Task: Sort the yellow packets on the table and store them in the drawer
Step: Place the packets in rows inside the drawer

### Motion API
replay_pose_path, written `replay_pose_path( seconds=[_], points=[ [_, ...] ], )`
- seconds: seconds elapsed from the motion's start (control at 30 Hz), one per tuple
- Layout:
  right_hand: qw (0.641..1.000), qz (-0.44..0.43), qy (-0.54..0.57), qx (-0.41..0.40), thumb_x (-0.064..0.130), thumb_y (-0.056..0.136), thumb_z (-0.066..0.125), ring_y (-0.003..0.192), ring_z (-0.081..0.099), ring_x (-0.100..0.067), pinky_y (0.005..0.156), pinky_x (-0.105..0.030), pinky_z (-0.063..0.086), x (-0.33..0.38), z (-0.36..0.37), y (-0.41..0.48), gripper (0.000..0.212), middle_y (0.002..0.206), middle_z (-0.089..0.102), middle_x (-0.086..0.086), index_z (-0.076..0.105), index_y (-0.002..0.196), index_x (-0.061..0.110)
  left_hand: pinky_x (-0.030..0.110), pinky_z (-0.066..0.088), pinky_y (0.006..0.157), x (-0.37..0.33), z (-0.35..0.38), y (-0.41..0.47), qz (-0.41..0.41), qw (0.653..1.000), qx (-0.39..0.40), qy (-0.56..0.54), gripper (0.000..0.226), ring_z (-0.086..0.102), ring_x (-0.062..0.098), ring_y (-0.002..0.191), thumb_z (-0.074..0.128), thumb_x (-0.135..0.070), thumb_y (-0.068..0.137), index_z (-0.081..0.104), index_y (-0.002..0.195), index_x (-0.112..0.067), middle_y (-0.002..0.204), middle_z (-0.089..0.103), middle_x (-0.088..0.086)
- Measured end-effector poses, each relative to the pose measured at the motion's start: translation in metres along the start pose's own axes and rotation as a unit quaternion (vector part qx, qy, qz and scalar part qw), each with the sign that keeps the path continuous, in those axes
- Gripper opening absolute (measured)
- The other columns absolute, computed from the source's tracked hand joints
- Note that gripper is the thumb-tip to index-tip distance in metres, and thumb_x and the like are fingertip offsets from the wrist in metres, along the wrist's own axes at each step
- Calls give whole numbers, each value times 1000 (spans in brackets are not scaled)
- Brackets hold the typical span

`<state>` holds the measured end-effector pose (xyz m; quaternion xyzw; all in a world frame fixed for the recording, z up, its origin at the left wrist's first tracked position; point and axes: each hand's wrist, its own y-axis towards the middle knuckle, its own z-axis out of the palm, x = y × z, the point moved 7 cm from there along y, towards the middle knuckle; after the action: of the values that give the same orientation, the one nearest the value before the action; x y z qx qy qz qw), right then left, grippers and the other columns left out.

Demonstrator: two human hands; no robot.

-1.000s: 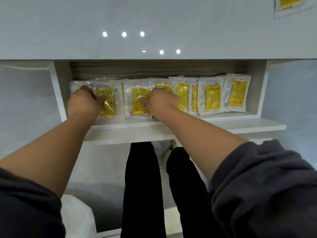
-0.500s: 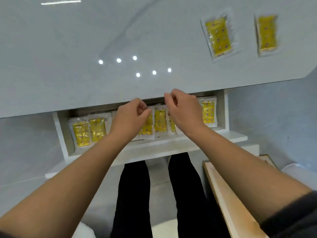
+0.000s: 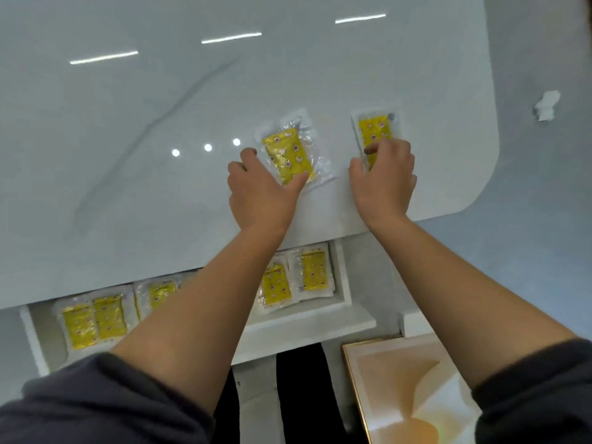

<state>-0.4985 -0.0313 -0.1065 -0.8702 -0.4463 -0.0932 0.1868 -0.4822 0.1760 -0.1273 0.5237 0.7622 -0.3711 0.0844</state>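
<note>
Reaching out of dark sleeves [image 3: 96, 402], two bare forearms are stretching away from the camera, over an open drawer and onto a white desk. Nearest the viewer, black trouser legs [image 3: 301, 395] are showing below the drawer, and a framed cream-and-orange panel [image 3: 410, 389] is lying at lower right. The drawer [image 3: 341, 277] is standing pulled out beneath the desk edge and is holding a row of stored packets [image 3: 93, 318], lying flat and overlapping side by side. The forearms are hiding the middle of that row.

Beyond, on the desk [image 3: 160, 123], the left grip [image 3: 261, 190] is spanning the near end of the left packet [image 3: 288, 152]. Its thumb is lying on the near corner and its fingers are curling beside the left edge, but whether it is actually closing on the packet cannot be told. Near it but apart, the right grip [image 3: 386, 179] is curling its fingers over the near half of the right packet [image 3: 374, 129], with the thumb against the left edge, and is gripping it. Both packets are lying flat on the desk, the left one tilted. Farthest off, a crumpled white scrap [image 3: 546, 105] is lying past the desk's right edge.

Judging from this layout, the task is nearing completion. Most packets are sitting in the drawer, and only these two visible ones are waiting to be carried down.
</note>
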Motion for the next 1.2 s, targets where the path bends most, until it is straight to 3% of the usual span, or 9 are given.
replay_pose_path(
  seconds=[0.1,0.33,0.4,0.47,0.57,0.77,0.97,1.07,1.2],
  points=[
    [998,55,-25,23,38,86,62,122,43,-23,93,-41,37,-14,0,20,48,135,43,-2,46,127,20,40,41,93,-25,10,13,-24,998,-26,42,97,42,29,122,74,-55,72,22,144,-14,132,38,11],
    [993,77,-62,57,39,78,71,120,44,-26,92,-41,34,-21,1,39,69,130,44,-7,35,135,21,40,42,92,-47,22,28,-14,998,-16,66,96,48,33,114,81,-21,73,17,146,-16,126,43,18],
    [991,98,-49,79,38,76,74,119,46,-28,94,-41,36,-24,0,43,72,130,45,-8,35,134,19,41,44,90,-45,24,30,-38,999,-4,18,87,52,33,112,76,-14,77,21,143,-14,122,49,15],
    [987,115,-36,105,39,73,77,118,49,-29,94,-41,38,-27,0,46,74,129,44,-9,37,131,17,37,45,79,-41,24,30,-61,997,1,-38,64,57,31,100,68,-8,82,30,133,-10,106,53,9],
    [986,117,-41,115,41,70,80,117,48,-28,92,-40,40,-28,-1,47,76,128,41,-7,40,129,14,35,43,71,-35,24,27,-49,998,8,-48,44,52,25,85,63,-9,83,40,120,-7,98,54,8],
    [986,79,-90,113,35,72,77,116,44,-27,88,-35,37,-21,3,42,60,129,37,-6,48,121,15,34,40,68,-31,28,12,-7,997,60,-47,30,50,24,82,60,-12,88,44,113,-8,93,51,5],
    [989,81,-7,120,30,70,81,107,55,-26,90,-39,38,-17,8,31,80,122,51,-6,31,132,21,34,42,68,-28,28,1,-9,993,106,-47,30,52,25,82,59,-15,89,44,115,-11,94,51,6],
    [983,111,52,137,28,76,77,96,57,-23,81,-35,45,-23,12,23,67,107,57,-1,35,127,16,32,40,69,-24,27,-2,-16,990,125,-60,30,50,23,81,58,-14,90,45,117,-12,92,51,3],
    [966,106,158,177,26,94,56,90,56,-18,66,-24,38,-25,15,9,21,99,56,2,53,110,13,23,39,62,-18,28,-6,-34,981,161,-101,25,51,16,79,57,-16,92,48,115,-14,98,53,1]
  ],
)
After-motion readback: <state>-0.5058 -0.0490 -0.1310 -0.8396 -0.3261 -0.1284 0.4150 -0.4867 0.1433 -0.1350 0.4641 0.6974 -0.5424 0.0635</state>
